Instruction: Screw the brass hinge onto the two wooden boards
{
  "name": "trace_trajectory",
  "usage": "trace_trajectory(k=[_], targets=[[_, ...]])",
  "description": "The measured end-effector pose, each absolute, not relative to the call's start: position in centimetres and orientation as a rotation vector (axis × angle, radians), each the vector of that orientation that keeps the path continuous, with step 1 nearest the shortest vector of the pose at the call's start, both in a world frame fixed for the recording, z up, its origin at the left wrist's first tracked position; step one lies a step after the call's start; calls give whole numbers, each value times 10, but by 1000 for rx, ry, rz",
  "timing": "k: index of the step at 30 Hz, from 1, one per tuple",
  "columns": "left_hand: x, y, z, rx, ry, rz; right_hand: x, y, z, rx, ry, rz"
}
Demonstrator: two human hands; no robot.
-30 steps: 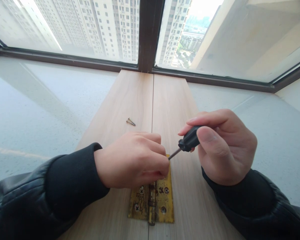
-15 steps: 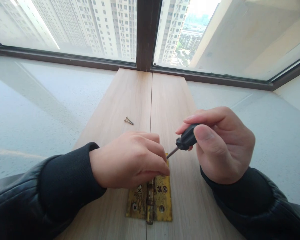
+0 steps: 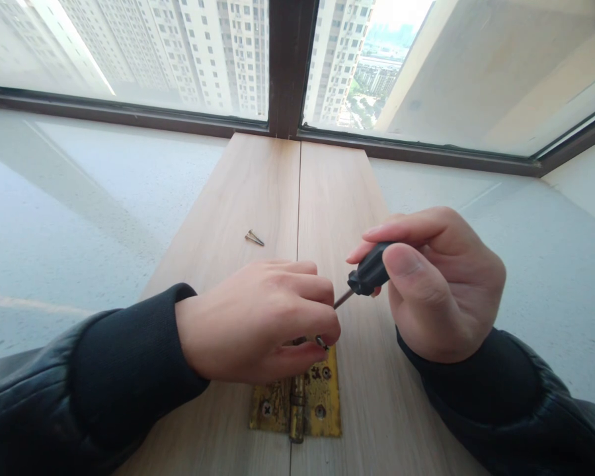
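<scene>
A worn brass hinge (image 3: 310,406) lies across the seam between two light wooden boards (image 3: 258,192). My left hand (image 3: 258,320) rests over the hinge's upper half, its fingers pinched on a small screw (image 3: 320,342) at the fingertips. My right hand (image 3: 439,281) is wrapped round the black handle of a screwdriver (image 3: 369,274). The metal shaft slants down-left and its tip is hidden behind my left fingers. Several screw heads show in the hinge's lower part.
A loose screw (image 3: 254,237) lies on the left board, beyond my left hand. The boards sit on a pale speckled window ledge (image 3: 79,198), and their far ends meet a dark window frame (image 3: 285,66). High-rise buildings show through the glass.
My left fingers have drawn slightly up and toward me, and a small screw now shows in their pinch above the hinge. The right hand and screwdriver have barely shifted.
</scene>
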State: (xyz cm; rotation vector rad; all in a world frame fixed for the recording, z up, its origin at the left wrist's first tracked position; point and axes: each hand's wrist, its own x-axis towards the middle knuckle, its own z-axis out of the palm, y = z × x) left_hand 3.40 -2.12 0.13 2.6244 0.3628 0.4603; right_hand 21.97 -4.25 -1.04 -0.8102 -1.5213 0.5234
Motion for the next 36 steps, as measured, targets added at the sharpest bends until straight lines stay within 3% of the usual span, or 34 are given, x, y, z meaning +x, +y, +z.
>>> trace_trajectory(k=[36], targets=[[35,-23,1,2598,381,489,220,-44,-9,-808,-1536,537]])
